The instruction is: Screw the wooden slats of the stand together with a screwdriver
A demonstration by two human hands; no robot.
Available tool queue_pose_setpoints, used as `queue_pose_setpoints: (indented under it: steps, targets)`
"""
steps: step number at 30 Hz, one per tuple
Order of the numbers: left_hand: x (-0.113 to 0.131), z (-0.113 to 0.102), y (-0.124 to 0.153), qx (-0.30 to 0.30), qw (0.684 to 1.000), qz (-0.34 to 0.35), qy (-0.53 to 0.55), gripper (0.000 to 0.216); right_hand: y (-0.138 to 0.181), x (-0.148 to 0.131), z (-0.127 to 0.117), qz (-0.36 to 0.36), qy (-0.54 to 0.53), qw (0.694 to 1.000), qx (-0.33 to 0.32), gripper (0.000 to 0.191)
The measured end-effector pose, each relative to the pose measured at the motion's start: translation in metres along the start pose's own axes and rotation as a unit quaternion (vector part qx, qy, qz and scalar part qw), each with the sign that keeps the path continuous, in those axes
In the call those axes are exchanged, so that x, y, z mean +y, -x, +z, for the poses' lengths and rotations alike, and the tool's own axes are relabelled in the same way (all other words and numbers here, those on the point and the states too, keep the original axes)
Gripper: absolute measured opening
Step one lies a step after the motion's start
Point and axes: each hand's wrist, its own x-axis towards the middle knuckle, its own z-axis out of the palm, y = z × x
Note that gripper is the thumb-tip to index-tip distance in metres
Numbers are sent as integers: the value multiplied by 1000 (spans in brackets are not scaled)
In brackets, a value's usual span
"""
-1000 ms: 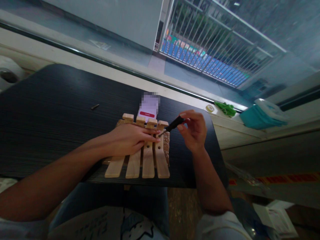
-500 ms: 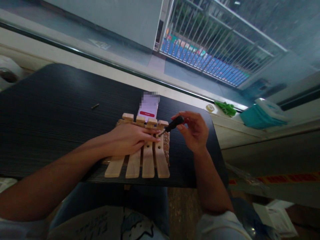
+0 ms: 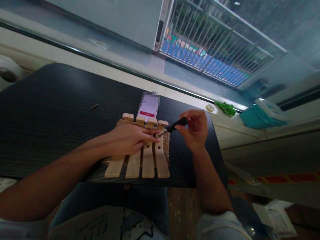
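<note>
Several pale wooden slats (image 3: 148, 163) with notched hooked ends lie side by side on a brown, plastic-wrapped block (image 3: 166, 146) at the table's front edge. My left hand (image 3: 131, 138) lies flat across them, fingers stretched toward the rightmost slat (image 3: 162, 163). With thumb and fingers, my right hand (image 3: 197, 130) grips a black-handled screwdriver (image 3: 178, 124) by its handle end. The screwdriver slants down to the left, its tip at the upper hole of the rightmost slat, beside my left fingertips. A lower hole in that slat is bare.
Behind the slats lies a phone (image 3: 148, 108) with a lit screen. A small thin metal piece (image 3: 95, 106) rests on the dark table (image 3: 50, 133) to the left. On the right ledge are a tape roll (image 3: 210, 108), a green cloth (image 3: 226, 108) and a teal container (image 3: 260, 116).
My right hand has shifted slightly, and the screwdriver handle has moved a little to the right while its tip stays at the hole. My left hand and the slats have not moved.
</note>
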Motion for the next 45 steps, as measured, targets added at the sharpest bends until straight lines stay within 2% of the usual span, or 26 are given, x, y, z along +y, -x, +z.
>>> queue_pose_setpoints:
  steps: [10,15,22,27,31,38,45]
  targets:
    - [1,-2,0,-10,1000,0,4,49,0,1,-1,-59,-5,998,-7,23]
    - [0,-1,0,-11,1000,-4,5,49,0,2,-4,-57,2,998,-11,22]
    - [0,1,0,2,1000,-9,6,46,4,-2,-8,-35,16,996,-79,26]
    - [1,-1,0,3,1000,-2,7,47,7,-3,-6,-6,2,995,-96,30]
    - [1,-1,0,3,1000,-6,5,47,8,-1,-7,22,19,995,-92,25]
    - [2,-2,1,-1,1000,-5,11,47,5,0,-6,28,20,998,-49,24]
    - [2,-3,0,-5,1000,-3,-2,48,2,-1,-3,5,12,999,-30,27]
